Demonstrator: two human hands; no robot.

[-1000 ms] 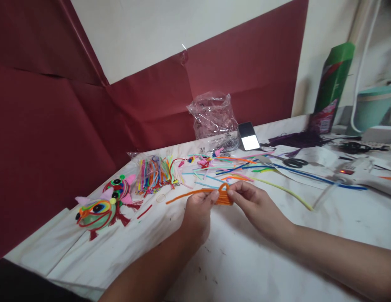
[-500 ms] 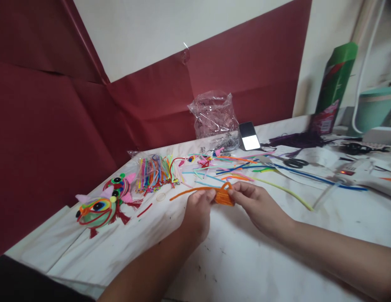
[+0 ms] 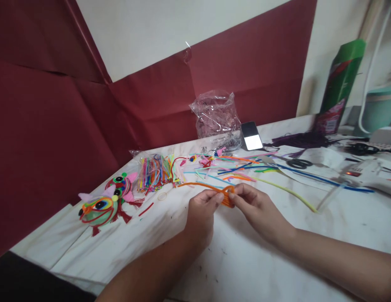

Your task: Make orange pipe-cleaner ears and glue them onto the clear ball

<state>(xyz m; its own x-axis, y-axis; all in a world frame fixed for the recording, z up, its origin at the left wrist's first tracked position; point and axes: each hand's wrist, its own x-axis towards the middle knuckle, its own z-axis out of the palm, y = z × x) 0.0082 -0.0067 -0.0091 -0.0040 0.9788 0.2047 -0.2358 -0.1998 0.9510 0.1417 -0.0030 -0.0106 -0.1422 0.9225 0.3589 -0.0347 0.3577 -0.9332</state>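
An orange pipe cleaner (image 3: 228, 199), folded into a small bundle of side-by-side strands, is held just above the white table between my two hands. My left hand (image 3: 203, 212) pinches the bundle's left side with thumb and index finger. On its right edge, my right hand (image 3: 256, 209) grips it between thumb and fingertips. A loose end of the pipe cleaner sticks out to the left past my left hand. Part of the bundle is hidden behind the fingers.
Two colourful animal-face crafts (image 3: 101, 209) lie at the left. Behind the hands are a bag of pipe cleaners (image 3: 157, 172), loose pipe cleaners (image 3: 283, 186), scissors (image 3: 294, 161) and a phone (image 3: 252, 136). A hot glue gun (image 3: 363, 170) and a green bottle (image 3: 342, 84) stand at the right.
My left hand has shifted right along the orange bundle, covering more of it. The loop on top has flattened across the bundle, and the loose end has swung upward.
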